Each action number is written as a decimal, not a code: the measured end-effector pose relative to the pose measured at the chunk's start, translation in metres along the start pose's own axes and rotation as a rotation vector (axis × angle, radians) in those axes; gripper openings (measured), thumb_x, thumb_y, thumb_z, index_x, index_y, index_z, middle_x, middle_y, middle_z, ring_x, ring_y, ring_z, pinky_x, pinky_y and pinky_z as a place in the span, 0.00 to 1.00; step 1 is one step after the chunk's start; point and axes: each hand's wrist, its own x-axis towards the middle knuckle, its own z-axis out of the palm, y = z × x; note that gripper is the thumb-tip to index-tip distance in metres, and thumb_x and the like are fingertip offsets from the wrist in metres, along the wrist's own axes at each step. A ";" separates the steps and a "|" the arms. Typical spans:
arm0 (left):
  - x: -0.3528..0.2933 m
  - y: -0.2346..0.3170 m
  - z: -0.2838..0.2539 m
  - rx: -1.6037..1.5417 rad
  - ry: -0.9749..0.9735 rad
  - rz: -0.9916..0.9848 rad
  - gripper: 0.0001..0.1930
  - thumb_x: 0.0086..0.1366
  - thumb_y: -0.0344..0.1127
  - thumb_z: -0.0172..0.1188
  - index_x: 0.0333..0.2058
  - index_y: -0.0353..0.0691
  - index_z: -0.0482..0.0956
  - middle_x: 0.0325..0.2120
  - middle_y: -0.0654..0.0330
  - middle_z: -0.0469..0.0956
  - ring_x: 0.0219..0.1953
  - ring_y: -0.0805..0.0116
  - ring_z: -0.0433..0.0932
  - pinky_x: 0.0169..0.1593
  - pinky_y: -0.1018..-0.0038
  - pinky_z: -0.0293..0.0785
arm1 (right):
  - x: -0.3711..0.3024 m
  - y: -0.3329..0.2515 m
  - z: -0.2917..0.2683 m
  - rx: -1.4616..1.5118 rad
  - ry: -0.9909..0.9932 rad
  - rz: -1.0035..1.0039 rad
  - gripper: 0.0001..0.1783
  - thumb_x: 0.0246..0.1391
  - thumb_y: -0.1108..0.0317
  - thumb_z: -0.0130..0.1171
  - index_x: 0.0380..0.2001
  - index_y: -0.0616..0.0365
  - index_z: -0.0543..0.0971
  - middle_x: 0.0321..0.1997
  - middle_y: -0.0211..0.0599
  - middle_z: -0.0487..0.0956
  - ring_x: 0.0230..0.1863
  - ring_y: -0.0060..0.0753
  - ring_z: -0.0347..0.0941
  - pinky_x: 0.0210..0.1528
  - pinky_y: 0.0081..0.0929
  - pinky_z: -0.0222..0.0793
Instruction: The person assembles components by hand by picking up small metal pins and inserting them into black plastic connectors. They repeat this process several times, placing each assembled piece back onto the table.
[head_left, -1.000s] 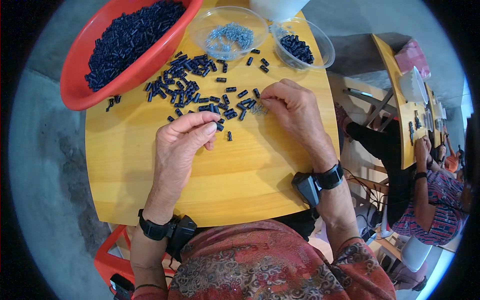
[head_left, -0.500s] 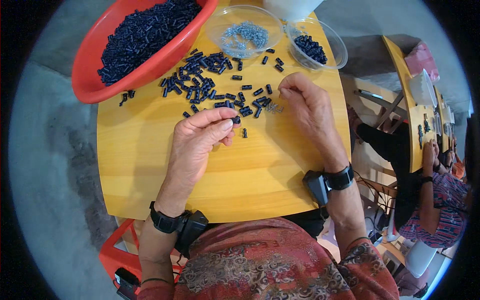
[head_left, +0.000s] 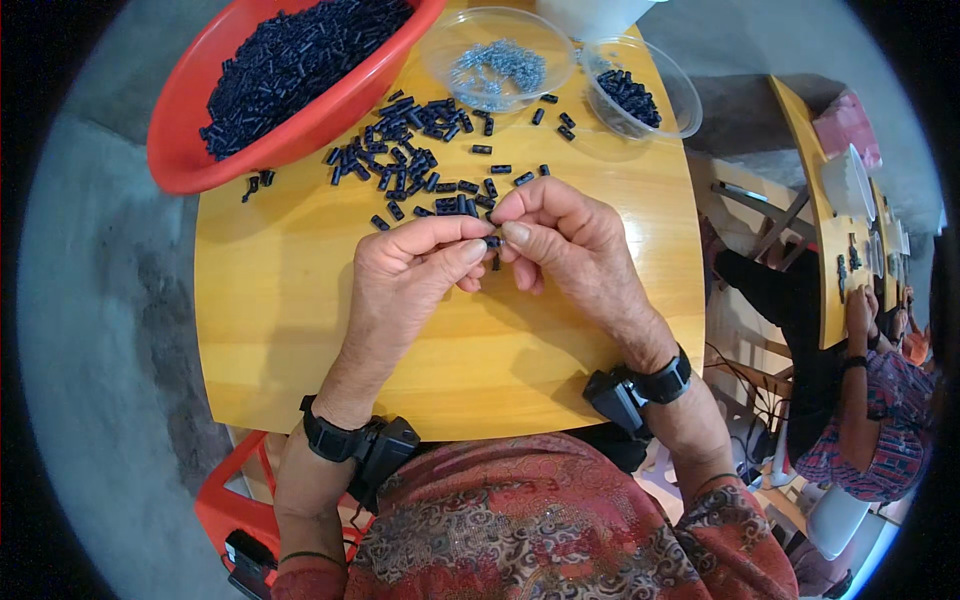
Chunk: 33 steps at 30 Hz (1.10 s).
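Observation:
Thumb and forefinger of my left hand [head_left: 408,268] pinch a small black plastic cylinder [head_left: 491,242] above the near half of the table. My right hand [head_left: 578,245] meets it there, its fingertips closed right at the piece's end. Whatever tiny thing the right fingers grip is too small to make out. Just below the fingertips another black piece [head_left: 496,263] lies on the wood, partly covered. Beyond my hands spreads a loose heap of black cylinders [head_left: 405,150], some with holes in their sides.
A big red basin [head_left: 300,140] full of black pieces stands far left on the yellow table [head_left: 300,320]. Behind the heap are a clear bowl of small silvery parts [head_left: 497,70] and a clear bowl of black pieces [head_left: 630,98]. Another person [head_left: 870,420] sits at a table on the right.
My right hand has come left and nearer, from beside the small silvery bits to the piece in my left hand. It now covers those bits. My left hand has barely shifted.

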 end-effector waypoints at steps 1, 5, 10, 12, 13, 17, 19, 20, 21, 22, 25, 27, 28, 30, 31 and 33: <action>-0.001 0.001 0.001 0.023 -0.005 0.008 0.09 0.62 0.26 0.60 0.41 0.32 0.81 0.30 0.59 0.82 0.29 0.77 0.78 0.34 0.81 0.78 | 0.000 0.001 0.001 -0.014 0.018 -0.016 0.04 0.61 0.71 0.54 0.37 0.59 0.75 0.26 0.24 0.75 0.22 0.11 0.68 0.22 0.12 0.64; -0.002 0.000 -0.001 0.078 -0.015 0.025 0.08 0.62 0.25 0.60 0.41 0.31 0.81 0.30 0.60 0.82 0.29 0.78 0.79 0.34 0.81 0.78 | 0.000 0.000 0.002 -0.051 0.037 -0.008 0.04 0.61 0.71 0.55 0.37 0.59 0.75 0.26 0.24 0.75 0.22 0.11 0.67 0.23 0.12 0.64; -0.002 0.000 0.001 0.131 -0.025 -0.006 0.08 0.62 0.24 0.60 0.40 0.31 0.81 0.29 0.60 0.82 0.28 0.78 0.79 0.34 0.82 0.78 | -0.002 0.000 0.003 -0.367 0.047 -0.176 0.05 0.58 0.73 0.57 0.37 0.61 0.74 0.26 0.32 0.78 0.24 0.21 0.74 0.26 0.20 0.70; -0.003 -0.002 0.002 0.148 -0.027 -0.018 0.08 0.62 0.24 0.60 0.40 0.31 0.81 0.29 0.60 0.82 0.28 0.78 0.79 0.33 0.82 0.78 | 0.001 0.005 0.001 -0.503 0.041 -0.305 0.06 0.56 0.73 0.58 0.37 0.60 0.74 0.26 0.35 0.78 0.25 0.29 0.76 0.27 0.24 0.71; -0.003 -0.003 0.001 0.171 -0.033 -0.026 0.08 0.62 0.24 0.60 0.40 0.31 0.81 0.29 0.60 0.82 0.28 0.78 0.79 0.33 0.82 0.78 | 0.002 0.007 0.000 -0.640 0.036 -0.436 0.06 0.55 0.73 0.58 0.36 0.59 0.74 0.27 0.39 0.78 0.27 0.36 0.78 0.29 0.29 0.73; -0.005 -0.003 0.003 0.246 -0.047 -0.017 0.07 0.61 0.23 0.59 0.39 0.31 0.82 0.28 0.61 0.82 0.27 0.78 0.79 0.32 0.81 0.77 | -0.001 0.003 0.004 -0.747 0.027 -0.422 0.07 0.52 0.73 0.60 0.34 0.57 0.73 0.28 0.42 0.78 0.30 0.47 0.78 0.30 0.34 0.73; -0.005 0.000 0.006 0.338 -0.063 0.019 0.07 0.61 0.23 0.59 0.38 0.31 0.82 0.27 0.62 0.81 0.27 0.78 0.79 0.32 0.81 0.77 | -0.002 0.001 0.004 -0.838 0.015 -0.485 0.07 0.51 0.72 0.61 0.33 0.56 0.73 0.28 0.42 0.78 0.30 0.48 0.78 0.30 0.36 0.73; -0.005 0.001 0.006 0.431 -0.074 0.054 0.07 0.61 0.22 0.59 0.38 0.32 0.82 0.27 0.62 0.81 0.27 0.78 0.78 0.32 0.81 0.77 | -0.002 0.001 0.005 -0.841 0.018 -0.483 0.07 0.51 0.72 0.61 0.33 0.56 0.73 0.28 0.42 0.78 0.30 0.48 0.78 0.30 0.36 0.73; -0.005 0.002 0.006 0.431 -0.074 0.053 0.07 0.61 0.22 0.59 0.38 0.32 0.82 0.27 0.62 0.81 0.27 0.78 0.78 0.32 0.81 0.77 | -0.003 0.002 0.007 -0.850 0.024 -0.487 0.08 0.50 0.72 0.61 0.33 0.57 0.73 0.28 0.42 0.78 0.30 0.48 0.78 0.30 0.36 0.73; -0.005 0.002 0.005 0.496 -0.071 0.083 0.07 0.61 0.22 0.59 0.37 0.32 0.82 0.27 0.62 0.81 0.27 0.78 0.79 0.32 0.81 0.77 | -0.003 0.003 0.008 -0.858 0.031 -0.491 0.09 0.50 0.72 0.62 0.33 0.57 0.73 0.28 0.43 0.78 0.30 0.48 0.78 0.29 0.37 0.73; -0.006 0.003 0.007 0.436 -0.035 0.056 0.07 0.61 0.23 0.59 0.37 0.32 0.82 0.27 0.62 0.81 0.27 0.77 0.79 0.33 0.81 0.77 | 0.000 0.005 0.007 -0.781 0.076 -0.475 0.10 0.50 0.71 0.63 0.34 0.58 0.74 0.27 0.41 0.78 0.29 0.45 0.78 0.28 0.34 0.73; -0.006 0.004 0.007 0.312 0.002 0.002 0.07 0.61 0.23 0.59 0.37 0.32 0.82 0.28 0.61 0.82 0.28 0.77 0.80 0.33 0.81 0.78 | -0.002 0.003 0.007 -0.658 0.102 -0.400 0.09 0.51 0.71 0.63 0.34 0.59 0.75 0.28 0.41 0.78 0.28 0.43 0.78 0.29 0.32 0.73; -0.006 0.004 0.005 0.272 0.005 -0.003 0.07 0.62 0.24 0.60 0.38 0.31 0.82 0.28 0.60 0.82 0.28 0.76 0.80 0.33 0.81 0.78 | -0.003 0.001 0.007 -0.534 0.126 -0.324 0.08 0.52 0.71 0.62 0.34 0.60 0.76 0.28 0.40 0.79 0.28 0.40 0.79 0.29 0.31 0.74; -0.006 0.004 0.002 0.232 0.012 -0.004 0.07 0.62 0.24 0.60 0.39 0.30 0.82 0.29 0.59 0.82 0.28 0.76 0.80 0.34 0.81 0.79 | -0.005 -0.004 0.004 -0.504 0.149 -0.253 0.07 0.52 0.72 0.62 0.34 0.60 0.77 0.28 0.40 0.79 0.29 0.38 0.79 0.30 0.29 0.74; -0.005 0.003 0.001 0.167 0.022 -0.021 0.08 0.62 0.25 0.60 0.39 0.30 0.81 0.30 0.58 0.82 0.29 0.76 0.80 0.34 0.81 0.79 | -0.006 -0.006 0.003 -0.473 0.177 -0.178 0.06 0.52 0.73 0.62 0.34 0.61 0.78 0.28 0.40 0.79 0.29 0.36 0.79 0.32 0.27 0.74; -0.005 0.004 0.000 0.102 0.036 -0.034 0.09 0.62 0.26 0.61 0.40 0.29 0.81 0.30 0.58 0.82 0.29 0.76 0.80 0.34 0.81 0.79 | -0.008 -0.001 0.002 -0.547 0.183 -0.297 0.05 0.52 0.75 0.61 0.34 0.61 0.79 0.29 0.41 0.79 0.30 0.37 0.79 0.32 0.27 0.74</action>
